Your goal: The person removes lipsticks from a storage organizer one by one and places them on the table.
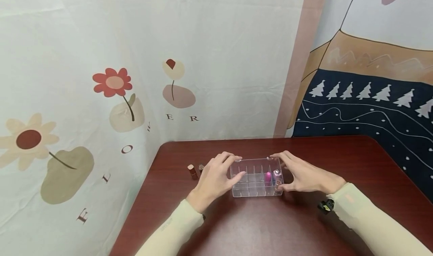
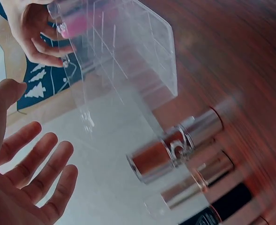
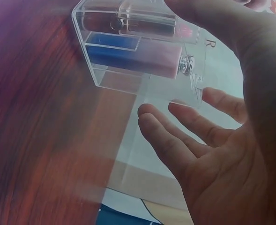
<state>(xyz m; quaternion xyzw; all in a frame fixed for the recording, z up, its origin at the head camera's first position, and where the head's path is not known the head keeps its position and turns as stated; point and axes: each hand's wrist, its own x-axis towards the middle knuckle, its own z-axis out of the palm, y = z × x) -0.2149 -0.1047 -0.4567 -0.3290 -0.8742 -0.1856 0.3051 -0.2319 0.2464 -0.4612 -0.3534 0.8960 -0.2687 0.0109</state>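
Note:
A clear divided organizer box (image 1: 252,190) stands on the table between my hands. In its right-hand compartments sit a bright pink round-ended piece (image 1: 268,177), a pale pink lipstick tube (image 3: 161,61) with a silvery top, and a dark lipstick tube (image 3: 149,26). My right hand (image 1: 306,175) holds the box's right end, thumb at the front and a finger at the back corner. My left hand (image 1: 216,175) hovers at the left end with fingers spread; the left wrist view shows a gap between them and the box.
Left of the box stand several lipstick tubes: one with a brown body (image 2: 152,157), a gold one (image 2: 203,180) and a black one (image 2: 231,204). My left hand partly hides them in the head view. Printed cloth (image 1: 230,60) hangs behind the dark red table (image 1: 250,226).

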